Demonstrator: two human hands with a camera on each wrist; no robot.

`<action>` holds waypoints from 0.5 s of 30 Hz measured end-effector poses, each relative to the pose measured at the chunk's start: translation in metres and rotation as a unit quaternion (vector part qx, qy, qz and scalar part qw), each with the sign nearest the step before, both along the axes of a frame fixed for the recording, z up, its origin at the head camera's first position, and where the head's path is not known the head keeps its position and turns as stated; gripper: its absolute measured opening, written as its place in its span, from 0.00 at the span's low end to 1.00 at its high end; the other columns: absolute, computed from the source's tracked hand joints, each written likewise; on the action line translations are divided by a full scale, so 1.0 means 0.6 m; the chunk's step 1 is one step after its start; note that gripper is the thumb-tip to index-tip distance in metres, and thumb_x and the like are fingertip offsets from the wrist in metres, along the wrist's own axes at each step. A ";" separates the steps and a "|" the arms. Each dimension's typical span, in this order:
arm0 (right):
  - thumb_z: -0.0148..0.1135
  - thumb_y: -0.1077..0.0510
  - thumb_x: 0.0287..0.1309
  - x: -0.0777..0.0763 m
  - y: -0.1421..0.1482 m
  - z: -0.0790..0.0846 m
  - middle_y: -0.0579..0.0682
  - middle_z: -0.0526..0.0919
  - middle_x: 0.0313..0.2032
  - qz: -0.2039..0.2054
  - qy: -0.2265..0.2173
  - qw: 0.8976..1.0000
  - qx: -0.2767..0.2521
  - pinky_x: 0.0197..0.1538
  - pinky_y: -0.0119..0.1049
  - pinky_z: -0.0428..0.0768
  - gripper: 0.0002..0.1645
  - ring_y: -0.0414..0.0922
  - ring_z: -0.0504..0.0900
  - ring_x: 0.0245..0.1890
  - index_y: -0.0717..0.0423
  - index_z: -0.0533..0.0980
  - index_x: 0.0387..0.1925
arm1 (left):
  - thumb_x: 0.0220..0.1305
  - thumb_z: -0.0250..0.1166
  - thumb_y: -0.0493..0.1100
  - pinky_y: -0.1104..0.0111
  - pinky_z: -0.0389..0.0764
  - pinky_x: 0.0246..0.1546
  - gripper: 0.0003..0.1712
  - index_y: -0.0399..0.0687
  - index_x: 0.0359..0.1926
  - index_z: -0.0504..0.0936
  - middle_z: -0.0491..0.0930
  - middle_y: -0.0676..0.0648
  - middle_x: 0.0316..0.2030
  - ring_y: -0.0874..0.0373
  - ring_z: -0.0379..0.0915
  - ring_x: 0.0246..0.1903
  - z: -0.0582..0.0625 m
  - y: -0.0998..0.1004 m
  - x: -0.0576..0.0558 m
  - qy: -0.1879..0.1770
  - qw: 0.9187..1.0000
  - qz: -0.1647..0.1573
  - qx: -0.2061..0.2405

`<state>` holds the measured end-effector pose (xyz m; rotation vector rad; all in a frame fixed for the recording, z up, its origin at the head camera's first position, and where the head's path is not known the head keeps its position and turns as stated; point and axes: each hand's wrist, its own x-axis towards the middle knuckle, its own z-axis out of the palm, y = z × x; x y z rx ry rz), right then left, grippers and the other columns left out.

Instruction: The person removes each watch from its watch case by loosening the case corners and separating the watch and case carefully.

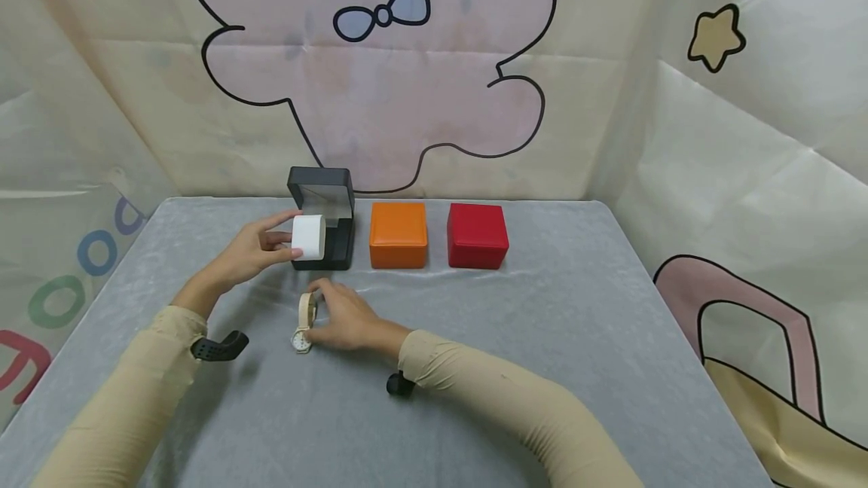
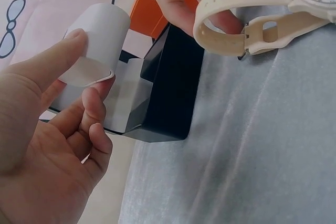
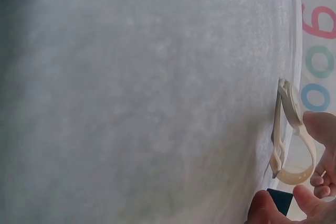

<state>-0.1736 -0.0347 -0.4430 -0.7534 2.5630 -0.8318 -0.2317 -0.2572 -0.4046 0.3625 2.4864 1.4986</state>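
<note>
Cream watch [image 1: 304, 313] and white cushion [image 1: 308, 238] in 2 hands by the black box [image 1: 346, 243]

The cream watch is in front of the black box, on the side nearer the person, its strap closed in a loop. The right hand [image 1: 349, 320] pinches it, thumb by the round dial; whether the watch touches the cloth below, I cannot tell. The white cushion is at the black box's left front, overlapping its base in the head view. The left hand [image 1: 251, 248] grips it between thumb and fingers.

The black box stands with its lid raised, a pale lining showing. To its right are 2 closed boxes in line: the orange box [image 1: 398, 236] near it, the red box [image 1: 478, 236] farther along. The grey cloth [image 1: 542, 322] spreads under the black box and across the table. Behind the black box hangs a cream backdrop [image 1: 610, 13] with a pink outlined shape and 1 blue bow [image 1: 383, 16].
</note>
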 end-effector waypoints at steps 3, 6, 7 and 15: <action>0.73 0.44 0.57 -0.001 0.004 0.001 0.47 0.79 0.58 -0.004 0.001 1.000 -0.002 0.61 0.34 0.75 0.39 0.41 0.77 0.58 0.42 0.67 0.66 | 0.68 0.68 0.41 0.76 0.81 0.41 0.45 0.44 0.79 0.55 0.75 0.26 0.62 0.77 0.79 0.44 -0.003 -0.002 -0.001 0.000 1.000 -0.002 0.000; 0.71 0.44 0.59 -0.003 0.009 0.002 0.47 0.78 0.60 -0.008 -0.004 1.000 -0.011 0.62 0.34 0.75 0.37 0.41 0.76 0.59 0.43 0.68 0.66 | 0.68 0.67 0.41 0.75 0.81 0.41 0.45 0.44 0.79 0.55 0.75 0.26 0.62 0.77 0.79 0.44 -0.006 -0.003 -0.002 -0.001 1.000 -0.005 0.000; 0.71 0.44 0.59 -0.003 0.011 0.002 0.47 0.78 0.60 -0.008 -0.004 1.000 -0.013 0.63 0.34 0.75 0.36 0.41 0.76 0.59 0.43 0.68 0.67 | 0.68 0.67 0.41 0.75 0.81 0.41 0.45 0.44 0.79 0.54 0.74 0.26 0.62 0.77 0.79 0.44 -0.007 -0.004 -0.002 -0.002 1.000 -0.006 -0.001; 0.69 0.45 0.62 -0.007 0.031 0.007 0.48 0.77 0.63 -0.008 -0.002 0.999 -0.036 0.63 0.35 0.75 0.33 0.43 0.77 0.62 0.47 0.69 0.66 | 0.69 0.67 0.44 0.75 0.80 0.42 0.46 0.46 0.80 0.53 0.75 0.26 0.62 0.74 0.78 0.46 -0.012 -0.005 -0.008 -0.002 0.999 -0.011 -0.035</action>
